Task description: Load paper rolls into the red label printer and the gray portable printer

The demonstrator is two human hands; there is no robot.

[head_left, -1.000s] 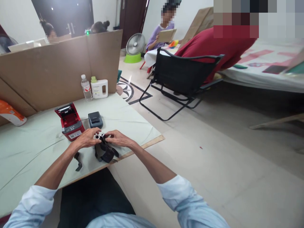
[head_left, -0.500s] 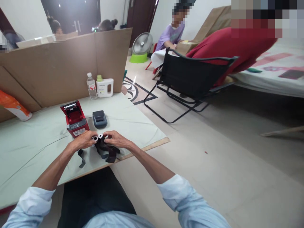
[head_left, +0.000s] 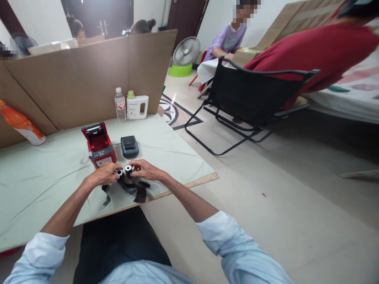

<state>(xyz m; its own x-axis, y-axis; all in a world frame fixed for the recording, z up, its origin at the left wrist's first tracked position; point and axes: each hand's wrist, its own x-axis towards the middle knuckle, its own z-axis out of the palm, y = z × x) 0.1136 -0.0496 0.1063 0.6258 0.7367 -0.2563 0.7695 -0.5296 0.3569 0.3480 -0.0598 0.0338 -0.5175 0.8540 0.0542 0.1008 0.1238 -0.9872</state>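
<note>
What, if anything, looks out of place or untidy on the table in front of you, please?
The black ribbon is unwound: it trails in loose loops from the two small spools held between the left hand and right hand, with a stray strip lying apart. The red printer stands with its lid open.

Both hands, left hand (head_left: pixel 103 176) and right hand (head_left: pixel 144 170), pinch 2 spools (head_left: pixel 124 171) (trailing black ribbon (head_left: pixel 136 189), seemingly).
</note>
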